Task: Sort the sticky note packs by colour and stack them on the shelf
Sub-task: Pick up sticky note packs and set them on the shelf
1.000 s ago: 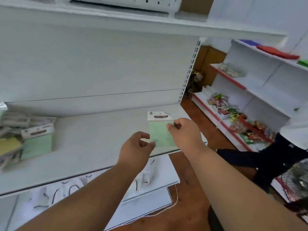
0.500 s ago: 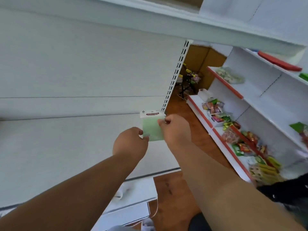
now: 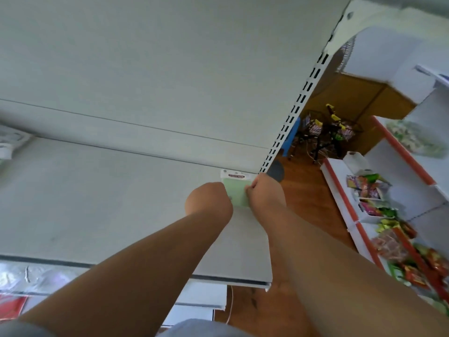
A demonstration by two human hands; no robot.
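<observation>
Green sticky note pack: pale green pad w/ white header card on top, red label strip w/ white lettering on the card, print too blurred to read. Lies at far right end of the white shelf, close to back panel & slotted upright; header end points toward the back. Can't tell if flat on the shelf or just above it. Left & right edges covered, only mid strip + header visible. More packs at far left edge of shelf, whitish, blurred, colours not readable, well apart from the green one.
</observation>
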